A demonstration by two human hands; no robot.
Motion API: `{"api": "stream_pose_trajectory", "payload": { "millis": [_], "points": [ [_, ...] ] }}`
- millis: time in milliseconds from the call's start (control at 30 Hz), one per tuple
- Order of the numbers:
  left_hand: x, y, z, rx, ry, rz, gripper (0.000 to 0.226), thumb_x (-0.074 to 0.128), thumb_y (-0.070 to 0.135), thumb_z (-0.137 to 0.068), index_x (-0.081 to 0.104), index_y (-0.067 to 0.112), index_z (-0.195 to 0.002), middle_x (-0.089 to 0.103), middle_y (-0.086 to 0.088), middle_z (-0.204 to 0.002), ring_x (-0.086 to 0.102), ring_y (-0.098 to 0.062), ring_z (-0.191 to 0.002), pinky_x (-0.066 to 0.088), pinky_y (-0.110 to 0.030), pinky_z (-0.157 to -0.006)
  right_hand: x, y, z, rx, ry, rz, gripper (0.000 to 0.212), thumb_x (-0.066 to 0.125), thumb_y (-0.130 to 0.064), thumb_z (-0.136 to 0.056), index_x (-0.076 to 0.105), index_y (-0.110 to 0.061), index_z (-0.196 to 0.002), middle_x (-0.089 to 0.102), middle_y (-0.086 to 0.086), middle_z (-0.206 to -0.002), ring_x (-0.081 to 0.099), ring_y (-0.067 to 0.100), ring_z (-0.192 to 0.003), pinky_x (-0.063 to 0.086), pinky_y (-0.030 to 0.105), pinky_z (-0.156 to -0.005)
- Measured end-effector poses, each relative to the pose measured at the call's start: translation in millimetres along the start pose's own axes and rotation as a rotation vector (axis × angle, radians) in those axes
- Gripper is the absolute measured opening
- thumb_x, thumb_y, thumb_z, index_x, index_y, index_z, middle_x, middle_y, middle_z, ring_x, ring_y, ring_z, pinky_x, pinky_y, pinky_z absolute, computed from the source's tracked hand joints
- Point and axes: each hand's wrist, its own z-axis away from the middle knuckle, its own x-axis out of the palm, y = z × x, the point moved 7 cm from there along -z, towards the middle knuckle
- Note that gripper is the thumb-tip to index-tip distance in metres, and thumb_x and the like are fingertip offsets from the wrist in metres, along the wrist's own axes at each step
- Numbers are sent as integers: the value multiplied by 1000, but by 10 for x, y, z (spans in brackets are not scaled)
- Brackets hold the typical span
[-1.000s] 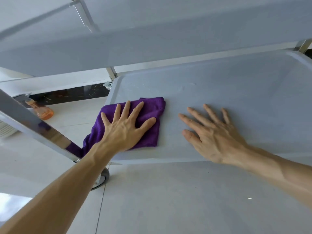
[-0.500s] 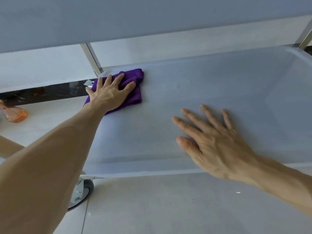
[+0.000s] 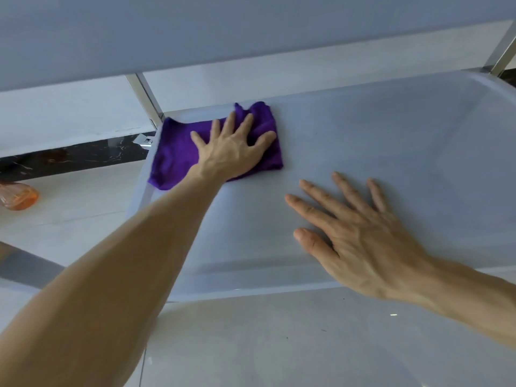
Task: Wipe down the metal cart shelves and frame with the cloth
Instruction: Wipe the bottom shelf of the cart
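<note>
Purple cloth (image 3: 178,155) sits in the upper left of the frame, bunched into the far left corner of the pale metal cart shelf (image 3: 391,135), one edge draping over the shelf's left rim. The left hand (image 3: 231,152) lies flat on top of it, fingers straight and spread, palm pressing the fabric down against the metal. Over at centre right, the right hand (image 3: 360,241) rests open on the bare shelf, fingers fanned out, holding nothing, well apart from the cloth. An upper shelf (image 3: 195,29) fills the top of the frame, and a shiny frame post (image 3: 145,99) rises just behind the cloth's corner. At the left edge an orange bottle (image 3: 18,195) lies on the pale tiled floor (image 3: 307,344).
</note>
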Motion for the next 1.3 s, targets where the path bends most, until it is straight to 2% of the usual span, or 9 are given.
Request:
{"api": "stream_pose_trajectory", "payload": {
  "millis": [100,267,533,733,1000,1100,1167,1233,1300],
  "points": [
    [84,321,182,150,-10,5,86,17,88,-78,13,47,-153,4,9,-166,-1,-23,-153,-8,-67,-115,-1,1,6,-4,-11,3,69,-10,-67,-85,-9,-49,-152,-7,-20,-165,-6,27,-154,3,63,-118],
    [50,166,265,181,-39,5,81,16,90,-78,12,55,-150,6,13,-166,-1,-17,-153,-7,-62,-118,13,31,41,-12,-6,-15,67,-13,-69,-84,-18,-52,-149,-13,-22,-163,-13,23,-153,-2,60,-119],
    [-178,-757,5,-136,5,-50,78,15,87,-80,18,53,-150,15,11,-164,5,-23,-153,-7,-64,-117,19,3,43,-35,16,-19,68,-7,-67,-88,-6,-48,-153,-5,-18,-165,-7,28,-153,-1,62,-118],
    [-142,-573,-193,-308,-6,23,74,17,76,-85,13,47,-153,8,8,-166,-4,-33,-152,-12,-71,-111,-5,-39,40,-46,9,-44,67,2,-64,-93,11,-43,-156,8,-13,-166,4,33,-153,5,67,-117],
    [105,717,-228,28,-88,33,73,17,80,-86,11,51,-153,3,7,-167,-7,-31,-152,-13,-68,-113,21,-28,33,-47,36,-69,67,-3,-66,-90,-3,-45,-154,-7,-17,-165,-8,31,-153,-5,66,-116],
    [169,1037,-93,156,-186,113,72,19,81,-86,15,52,-152,4,8,-166,-8,-27,-153,-16,-63,-113,10,-33,46,-42,28,-77,68,-3,-65,-90,-3,-45,-154,-6,-16,-165,-7,30,-153,-5,65,-117],
    [69,1004,-6,165,-189,338,66,27,76,-90,26,49,-150,17,8,-165,4,-23,-153,-6,-53,-118,0,-29,49,-33,25,-77,68,-4,-66,-89,-3,-46,-154,-6,-17,-166,-7,28,-153,-4,63,-118],
    [-101,810,78,140,-76,558,57,40,66,-94,40,42,-147,36,6,-157,27,-20,-146,17,-33,-113,-14,-24,52,-14,18,-77,69,-4,-67,-88,-1,-47,-154,-4,-18,-165,-6,26,-154,-2,62,-119],
    [-260,539,198,125,86,507,49,49,52,-97,51,31,-142,47,3,-149,40,-17,-139,26,-23,-106,-50,-29,60,-7,25,-86,70,-2,-69,-86,3,-51,-153,1,-20,-165,-3,23,-154,2,60,-119]
  ]
}}
